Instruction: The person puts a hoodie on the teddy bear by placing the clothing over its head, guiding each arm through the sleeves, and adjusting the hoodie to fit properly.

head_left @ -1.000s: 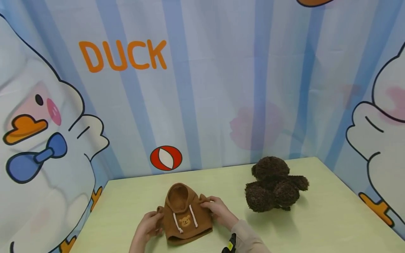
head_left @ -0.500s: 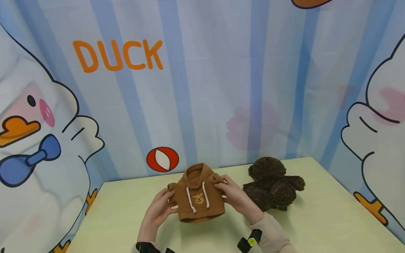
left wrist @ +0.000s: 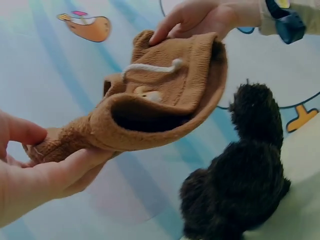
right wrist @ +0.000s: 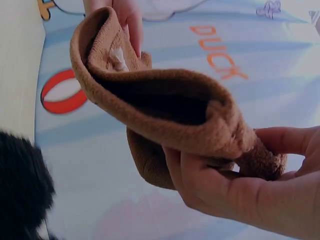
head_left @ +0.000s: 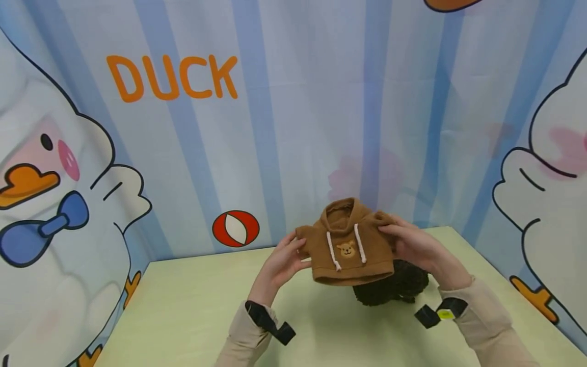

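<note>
White and pink, a big printed duck [head_left: 41, 285] with a blue bow tie [head_left: 46, 228] fills the left of the striped curtain [head_left: 312, 112]. Next come the orange letters [head_left: 171, 76] DUCK and, lower down, a red-and-white ball [head_left: 236, 229] printed just above the edge of the pale green table [head_left: 197, 300].

Farther right, the left hand [head_left: 282, 260], a black band [head_left: 260, 314] round its wrist, grips one sleeve of a brown hoodie [head_left: 378, 250], thumb on one side and fingers on the other. The hoodie is held up above the table between both hands, its front towards the head camera, with two white cords [head_left: 332, 252] hanging either side of a small bear patch [head_left: 346, 249]. Both wrist views show its hem gaping, dark within.

The right hand [head_left: 419, 247] grasps the other sleeve between thumb and fingers; its wrist wears a band [head_left: 454, 307] too. Behind the hoodie, on the table, is a dark brown plush [head_left: 390, 285], its upper part hidden in the head view; the left wrist view seems to show it apart from the cloth, though its dark fur blurs the detail. A second printed duck [head_left: 555, 234] ends the scene at far right.
</note>
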`<act>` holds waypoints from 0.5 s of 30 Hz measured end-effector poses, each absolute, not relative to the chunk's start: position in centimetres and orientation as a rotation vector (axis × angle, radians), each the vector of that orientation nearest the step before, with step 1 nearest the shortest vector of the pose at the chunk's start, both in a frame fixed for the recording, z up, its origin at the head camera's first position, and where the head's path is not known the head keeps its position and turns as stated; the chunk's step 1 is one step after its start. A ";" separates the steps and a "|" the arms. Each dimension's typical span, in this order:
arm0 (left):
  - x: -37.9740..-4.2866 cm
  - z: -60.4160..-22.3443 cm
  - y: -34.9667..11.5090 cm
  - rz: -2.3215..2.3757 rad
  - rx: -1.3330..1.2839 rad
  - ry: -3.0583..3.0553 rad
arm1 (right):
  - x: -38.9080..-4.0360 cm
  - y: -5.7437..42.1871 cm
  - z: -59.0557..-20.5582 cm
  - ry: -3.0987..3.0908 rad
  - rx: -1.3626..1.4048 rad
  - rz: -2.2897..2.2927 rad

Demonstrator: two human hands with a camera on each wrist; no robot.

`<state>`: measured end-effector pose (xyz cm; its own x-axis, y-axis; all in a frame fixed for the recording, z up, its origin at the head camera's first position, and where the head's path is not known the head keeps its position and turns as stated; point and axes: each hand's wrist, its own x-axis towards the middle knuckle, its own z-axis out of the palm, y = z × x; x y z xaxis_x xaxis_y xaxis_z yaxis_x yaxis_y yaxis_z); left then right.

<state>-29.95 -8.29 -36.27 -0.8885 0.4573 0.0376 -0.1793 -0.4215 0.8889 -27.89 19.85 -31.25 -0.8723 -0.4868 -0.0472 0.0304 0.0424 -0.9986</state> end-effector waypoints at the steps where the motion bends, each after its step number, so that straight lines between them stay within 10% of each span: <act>1: -30.5 -36.2 -7.3 2.344 0.388 1.388 | -28.4 20.7 -31.0 1.955 -0.461 -1.877; 15: -35.6 -40.5 1.6 2.320 0.400 1.240 | -33.6 28.5 -32.6 1.729 -0.337 -2.040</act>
<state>-35.65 1.63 -40.46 -0.8443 0.5350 0.0319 -0.2707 -0.4770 0.8362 -33.62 28.46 -32.57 -0.8720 -0.4797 -0.0971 0.1744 -0.1192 -0.9774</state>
